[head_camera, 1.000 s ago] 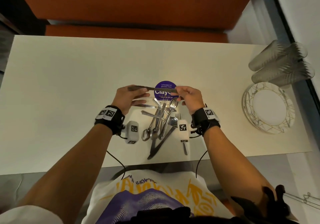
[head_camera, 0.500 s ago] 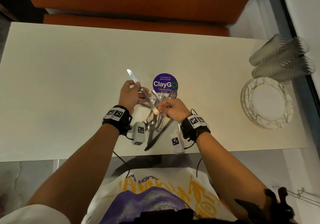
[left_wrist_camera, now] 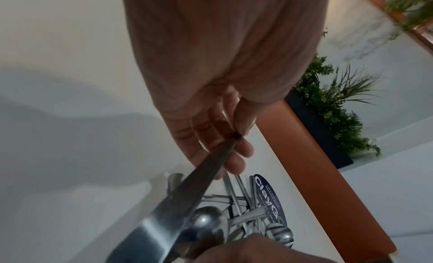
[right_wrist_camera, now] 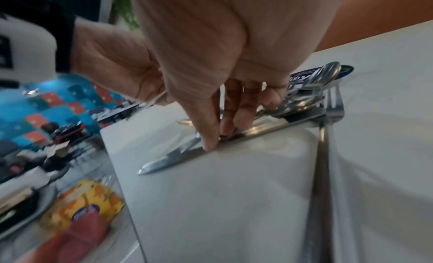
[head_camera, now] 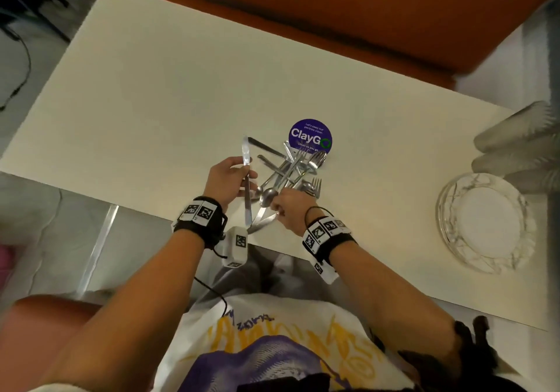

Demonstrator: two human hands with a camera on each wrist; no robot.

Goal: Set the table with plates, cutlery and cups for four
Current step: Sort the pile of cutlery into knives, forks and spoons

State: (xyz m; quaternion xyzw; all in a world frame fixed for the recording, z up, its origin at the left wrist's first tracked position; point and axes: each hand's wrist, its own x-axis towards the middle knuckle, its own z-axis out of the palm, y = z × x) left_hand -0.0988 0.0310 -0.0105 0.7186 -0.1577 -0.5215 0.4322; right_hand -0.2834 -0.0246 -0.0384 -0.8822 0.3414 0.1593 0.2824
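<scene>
My left hand (head_camera: 242, 176) pinches a table knife (head_camera: 246, 161) near its middle, lifted off the table, blade pointing away from me; the left wrist view shows the knife (left_wrist_camera: 187, 189) between thumb and fingers of that hand (left_wrist_camera: 236, 137). My right hand (head_camera: 283, 206) reaches down at the near end of the cutlery pile (head_camera: 291, 170). Its thumb and fingertips (right_wrist_camera: 211, 144) pinch a second knife (right_wrist_camera: 257, 128) lying flat on the table. A fork (right_wrist_camera: 330, 115) lies beside it. Stacked plates (head_camera: 485, 221) and lying cups (head_camera: 521, 146) sit at the right.
A round purple ClayGo sticker (head_camera: 310, 140) lies on the white table (head_camera: 151, 103) just beyond the pile. An orange bench (head_camera: 333, 12) runs along the far side. The near table edge passes under my wrists. A spoon (left_wrist_camera: 206, 222) lies on top of the pile.
My right hand let go of the lifted knife and dropped onto a knife in the pile. My left hand kept the first knife and turned its blade away from me. The head view swung left.
</scene>
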